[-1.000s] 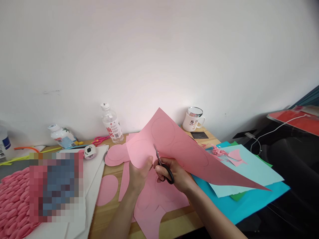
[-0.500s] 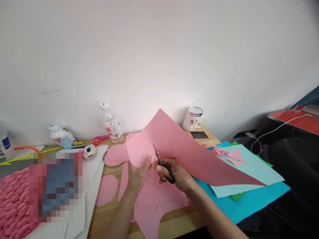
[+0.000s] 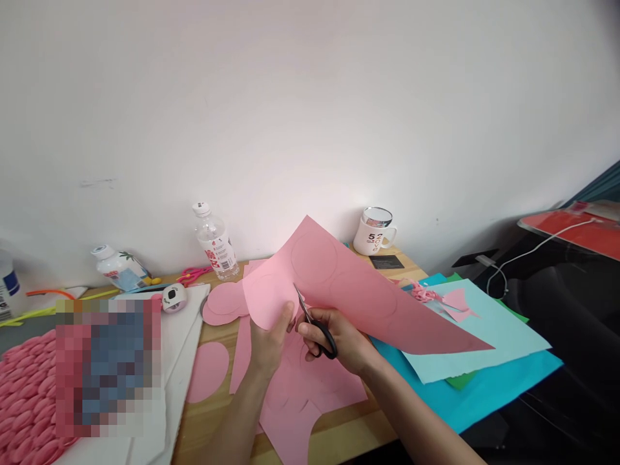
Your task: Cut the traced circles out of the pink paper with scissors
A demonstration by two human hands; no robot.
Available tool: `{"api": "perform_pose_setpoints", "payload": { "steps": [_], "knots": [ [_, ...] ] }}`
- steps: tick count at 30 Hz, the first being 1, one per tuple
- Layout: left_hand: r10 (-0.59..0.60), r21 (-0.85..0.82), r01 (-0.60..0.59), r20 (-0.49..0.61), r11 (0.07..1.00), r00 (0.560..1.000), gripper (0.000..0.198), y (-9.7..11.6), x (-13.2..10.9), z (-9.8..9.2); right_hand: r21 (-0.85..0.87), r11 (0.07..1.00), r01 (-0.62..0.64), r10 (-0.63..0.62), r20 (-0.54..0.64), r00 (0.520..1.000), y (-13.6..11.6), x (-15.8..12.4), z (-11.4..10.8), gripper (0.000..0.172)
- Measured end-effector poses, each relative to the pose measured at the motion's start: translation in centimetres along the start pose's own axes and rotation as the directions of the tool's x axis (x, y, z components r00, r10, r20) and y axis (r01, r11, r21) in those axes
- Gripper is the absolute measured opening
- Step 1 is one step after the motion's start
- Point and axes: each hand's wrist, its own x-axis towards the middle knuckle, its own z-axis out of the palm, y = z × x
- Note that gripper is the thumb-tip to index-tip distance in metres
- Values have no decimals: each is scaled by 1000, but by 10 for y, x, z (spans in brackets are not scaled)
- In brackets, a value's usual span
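My left hand (image 3: pixel 274 332) pinches a large pink paper sheet (image 3: pixel 349 290) by a partly cut round section, thumb on top. Pencilled circles show on the sheet, which is raised above the table and slopes down to the right. In my right hand (image 3: pixel 329 336) are black-handled scissors (image 3: pixel 323 339), their blades at the paper beside the round section. Under my hands lie more pink sheets (image 3: pixel 334 384) with curved cut edges. To the left, a pink paper circle (image 3: pixel 209 371) rests on the wood, and several overlapping pink circles (image 3: pixel 225 303) lie behind it.
A water bottle (image 3: pixel 216 242) and a white mug (image 3: pixel 374 232) stand by the wall. Light blue paper (image 3: pixel 477 323) with pink scraps covers blue sheets at right. White boards (image 3: pixel 188 323), a small white device (image 3: pixel 174 297) and pink scissors (image 3: pixel 196 274) are at left.
The pink sheet has shifted slightly left, and its right tip has drawn inward. The scissors and my right hand have moved a little left; my left hand keeps its grip.
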Motion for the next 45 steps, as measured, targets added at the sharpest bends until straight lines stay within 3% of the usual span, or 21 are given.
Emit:
{"api": "perform_pose_setpoints", "payload": {
  "steps": [4,7,12,20,29,34,45],
  "knots": [
    [39,-28,-38,9,999,999,28,7,-3,-3,-125,989,-77,91,112,990,-26,2,-5,42],
    [83,-78,-83,3,994,997,27,18,-6,0,-177,982,-69,103,196,975,-48,3,-8,43],
    [65,-60,-69,-63,996,996,25,41,-14,6,-188,980,68,-19,250,968,-56,-1,-8,41],
    [103,108,-100,-27,989,994,23,74,-32,9,-108,977,186,-146,298,943,-58,-16,4,40],
    [15,124,-11,-31,992,999,27,82,-49,11,-69,986,152,-130,249,960,-59,-32,10,42],
    [-36,142,36,-3,989,999,28,76,-42,6,-112,991,78,-56,184,981,-55,-29,9,46],
    [-27,143,24,18,989,999,20,81,-30,-1,-96,994,54,-42,128,991,-60,-23,15,45]
  ]
}}
